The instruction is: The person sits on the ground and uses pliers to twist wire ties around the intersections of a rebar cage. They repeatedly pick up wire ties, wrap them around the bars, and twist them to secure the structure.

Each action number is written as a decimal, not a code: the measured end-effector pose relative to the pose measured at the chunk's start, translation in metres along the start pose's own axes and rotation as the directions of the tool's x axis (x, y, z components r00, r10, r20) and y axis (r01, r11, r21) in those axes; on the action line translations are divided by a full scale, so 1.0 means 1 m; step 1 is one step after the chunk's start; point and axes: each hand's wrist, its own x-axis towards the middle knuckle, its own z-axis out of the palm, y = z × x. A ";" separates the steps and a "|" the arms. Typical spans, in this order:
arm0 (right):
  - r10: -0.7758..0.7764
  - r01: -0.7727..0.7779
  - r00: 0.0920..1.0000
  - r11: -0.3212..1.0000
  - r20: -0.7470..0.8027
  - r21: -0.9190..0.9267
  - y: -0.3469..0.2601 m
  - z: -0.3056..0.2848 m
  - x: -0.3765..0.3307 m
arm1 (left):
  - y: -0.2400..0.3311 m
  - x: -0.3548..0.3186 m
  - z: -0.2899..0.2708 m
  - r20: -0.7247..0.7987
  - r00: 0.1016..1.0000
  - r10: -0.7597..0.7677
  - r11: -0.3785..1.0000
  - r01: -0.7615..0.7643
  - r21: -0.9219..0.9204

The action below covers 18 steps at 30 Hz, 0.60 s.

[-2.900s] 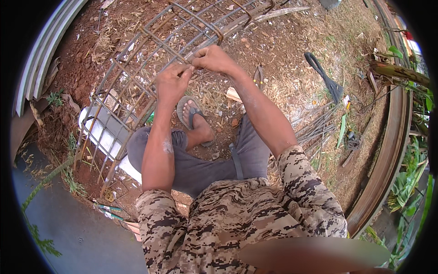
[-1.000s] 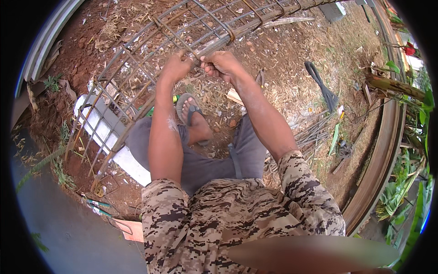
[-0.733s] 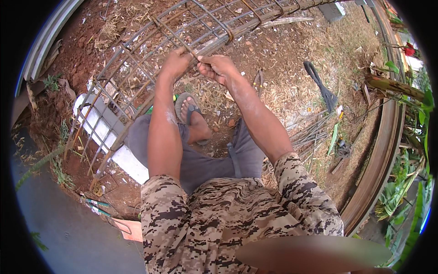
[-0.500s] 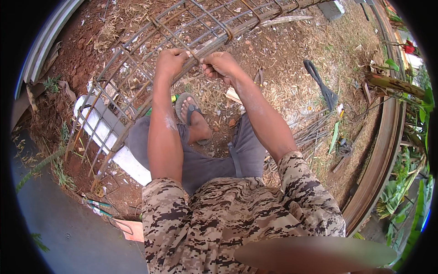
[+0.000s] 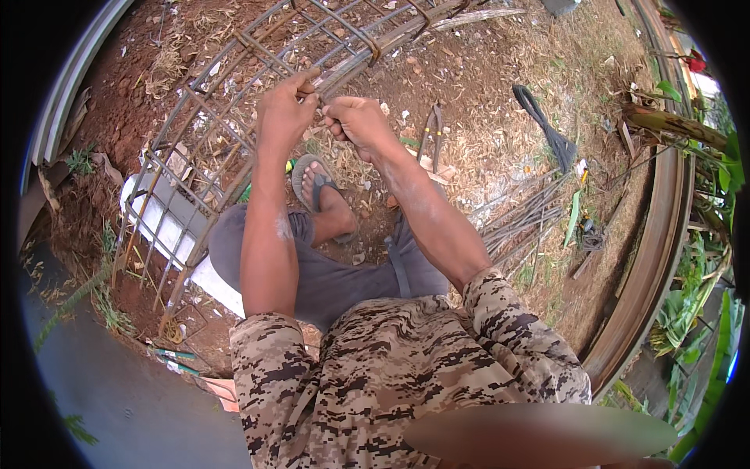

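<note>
Rusty, stiff rebar cage (image 5: 234, 117) lies on the dirt ahead; I keep my left hand (image 5: 283, 113) clenched on its bar, my right hand (image 5: 355, 121) pinching thin, bendable tie wire there.

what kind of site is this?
Likely an outdoor building site or yard: a long rebar cage lies on bare red dirt, loose steel rods lie beside it, and both hands meet at one cage bar.

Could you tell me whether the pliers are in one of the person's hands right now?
No, the pliers lie on the ground beside the right hand.
</note>
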 end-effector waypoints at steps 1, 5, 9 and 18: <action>-0.017 0.017 1.000 0.999 0.026 -0.032 -0.004 0.000 -0.001 | -0.002 -0.002 0.000 -0.003 1.000 0.029 0.999 -0.029 0.037; -0.020 0.026 0.991 0.999 0.133 -0.040 -0.017 0.006 0.000 | -0.008 -0.010 0.002 -0.046 0.983 0.180 0.983 -0.177 0.047; -0.158 0.222 0.958 0.938 0.241 -0.266 -0.025 0.012 0.010 | -0.011 -0.014 0.005 -0.061 0.967 0.249 0.967 -0.244 0.079; -0.317 0.299 0.947 0.805 0.054 -0.513 -0.036 -0.021 0.038 | -0.013 -0.006 -0.004 0.049 0.995 -0.085 0.993 0.089 -0.083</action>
